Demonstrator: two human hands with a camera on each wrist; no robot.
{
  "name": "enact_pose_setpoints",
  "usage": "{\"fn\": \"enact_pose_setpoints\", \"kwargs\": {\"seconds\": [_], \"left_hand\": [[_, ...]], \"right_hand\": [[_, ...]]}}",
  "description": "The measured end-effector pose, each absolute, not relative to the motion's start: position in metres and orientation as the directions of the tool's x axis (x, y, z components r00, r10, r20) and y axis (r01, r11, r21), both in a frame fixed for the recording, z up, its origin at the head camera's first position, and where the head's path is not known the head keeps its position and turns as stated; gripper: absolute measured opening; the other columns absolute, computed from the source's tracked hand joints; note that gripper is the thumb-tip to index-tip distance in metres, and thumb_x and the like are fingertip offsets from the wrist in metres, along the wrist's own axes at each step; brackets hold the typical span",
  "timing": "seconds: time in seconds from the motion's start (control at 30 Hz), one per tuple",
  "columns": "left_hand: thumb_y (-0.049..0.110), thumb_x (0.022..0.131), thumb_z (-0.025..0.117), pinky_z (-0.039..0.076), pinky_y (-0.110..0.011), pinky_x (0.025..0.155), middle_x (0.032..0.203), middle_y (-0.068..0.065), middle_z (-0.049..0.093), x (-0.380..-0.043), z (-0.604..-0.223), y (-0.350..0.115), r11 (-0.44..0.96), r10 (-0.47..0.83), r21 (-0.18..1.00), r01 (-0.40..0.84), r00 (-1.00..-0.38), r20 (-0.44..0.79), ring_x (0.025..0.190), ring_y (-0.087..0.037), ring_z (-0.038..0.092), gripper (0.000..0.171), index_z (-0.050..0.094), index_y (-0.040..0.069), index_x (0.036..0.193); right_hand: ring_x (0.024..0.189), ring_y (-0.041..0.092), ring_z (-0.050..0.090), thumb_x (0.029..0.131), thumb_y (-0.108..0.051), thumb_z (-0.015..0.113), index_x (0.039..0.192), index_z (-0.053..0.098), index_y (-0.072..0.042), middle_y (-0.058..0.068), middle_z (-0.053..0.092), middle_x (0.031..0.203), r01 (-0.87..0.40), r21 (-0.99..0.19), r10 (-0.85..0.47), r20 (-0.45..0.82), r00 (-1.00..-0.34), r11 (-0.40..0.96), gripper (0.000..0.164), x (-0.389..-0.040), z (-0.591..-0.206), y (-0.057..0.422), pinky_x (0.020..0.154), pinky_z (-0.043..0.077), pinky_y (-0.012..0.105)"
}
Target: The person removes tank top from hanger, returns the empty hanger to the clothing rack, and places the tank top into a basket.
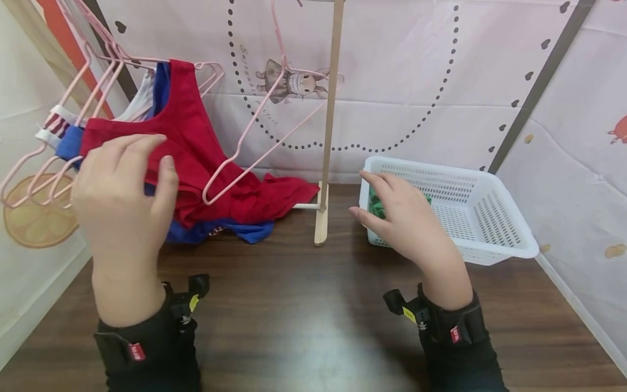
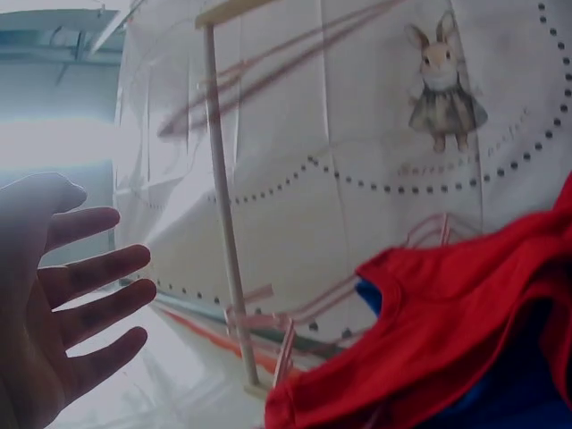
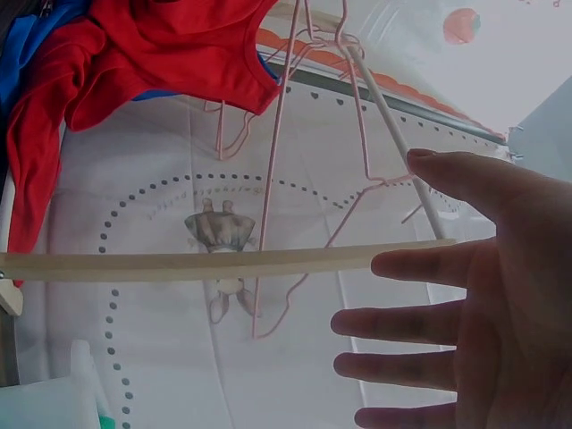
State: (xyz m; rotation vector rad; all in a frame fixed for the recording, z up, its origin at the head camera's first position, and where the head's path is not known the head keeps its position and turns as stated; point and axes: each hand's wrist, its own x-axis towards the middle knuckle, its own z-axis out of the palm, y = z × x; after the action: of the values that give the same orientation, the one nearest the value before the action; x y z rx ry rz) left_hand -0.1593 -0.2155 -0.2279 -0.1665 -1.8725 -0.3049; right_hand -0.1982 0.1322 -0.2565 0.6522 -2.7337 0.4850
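Observation:
My left hand [image 1: 124, 185] is raised in front of a red sleeveless top [image 1: 188, 109] on a pink hanger. Its fingers are relaxed and spread, holding nothing; whether they touch the cloth cannot be told in the head view. The right hand [image 1: 409, 218] hovers by the left part of a white plastic basket [image 1: 526, 245], its fingers extended and nothing in them. Partly hidden behind that hand lies a green cloth-like item [image 1: 376, 208] in the basket. A bare pink hanger [image 1: 274, 145] hangs between the red top and the wooden post [image 1: 329, 125].
Blue cloth [image 1: 254, 231] shows beneath the red top, its lower part on the brown table [image 1: 294, 305]. Further garments and pink hangers [image 1: 95, 90] crowd the left side. The rack's wooden foot [image 1: 321, 228] stands left of the basket. A printed curtain [image 1: 406, 71] forms the back.

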Motion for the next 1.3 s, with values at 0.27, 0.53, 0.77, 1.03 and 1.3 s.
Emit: {"fn": "enact_pose_setpoints", "kwargs": {"seconds": [0.27,0.53,0.77,1.03,1.3], "left_hand": [[0.037,0.1,0.043,0.039,-0.05,0.099,0.117,-0.021,0.065,-0.166,-0.233,-0.247,0.955,-0.196,0.262,0.141,-0.364,0.911,0.11,-0.041,0.057,0.047,0.066,0.003,0.121],[0.039,0.1,0.041,0.033,-0.049,0.105,0.126,-0.02,0.06,-0.171,-0.238,-0.268,0.947,-0.267,0.316,0.052,-0.418,0.868,0.12,-0.038,0.052,0.049,0.062,0.003,0.127],[0.037,0.1,0.043,0.028,-0.05,0.106,0.132,-0.019,0.056,-0.173,-0.24,-0.278,0.925,-0.341,0.38,-0.01,-0.461,0.819,0.124,-0.038,0.046,0.048,0.059,0.004,0.131],[0.035,0.101,0.041,0.014,-0.056,0.109,0.141,-0.016,0.049,-0.171,-0.236,-0.275,0.857,-0.494,0.493,-0.151,-0.517,0.699,0.136,-0.032,0.035,0.049,0.051,0.008,0.14],[0.034,0.101,0.04,0.027,-0.054,0.104,0.133,-0.021,0.054,-0.182,-0.243,-0.284,0.849,-0.504,0.505,-0.156,-0.524,0.686,0.127,-0.037,0.044,0.048,0.053,0.007,0.139]], "right_hand": [[0.135,0.029,0.037,0.094,-0.05,0.059,0.15,0.037,-0.015,0.011,0.043,0.146,-0.477,-0.273,-0.385,0.33,-0.862,0.836,0.07,-0.198,-0.256,0.132,0.11,0.028,0.051],[0.136,0.03,0.037,0.094,-0.05,0.059,0.151,0.036,-0.016,0.011,0.041,0.148,-0.477,-0.272,-0.393,0.311,-0.865,0.835,0.07,-0.199,-0.257,0.13,0.11,0.027,0.05],[0.135,0.029,0.038,0.094,-0.05,0.059,0.151,0.036,-0.016,0.011,0.042,0.148,-0.476,-0.267,-0.395,0.306,-0.866,0.838,0.071,-0.2,-0.257,0.13,0.11,0.028,0.049],[0.136,0.029,0.036,0.094,-0.049,0.059,0.152,0.034,-0.017,0.01,0.042,0.148,-0.47,-0.278,-0.397,0.28,-0.874,0.838,0.071,-0.198,-0.257,0.129,0.111,0.028,0.048],[0.134,0.028,0.039,0.095,-0.049,0.058,0.152,0.034,-0.018,0.01,0.045,0.145,-0.473,-0.279,-0.405,0.269,-0.874,0.836,0.07,-0.196,-0.257,0.129,0.109,0.03,0.048]]}}
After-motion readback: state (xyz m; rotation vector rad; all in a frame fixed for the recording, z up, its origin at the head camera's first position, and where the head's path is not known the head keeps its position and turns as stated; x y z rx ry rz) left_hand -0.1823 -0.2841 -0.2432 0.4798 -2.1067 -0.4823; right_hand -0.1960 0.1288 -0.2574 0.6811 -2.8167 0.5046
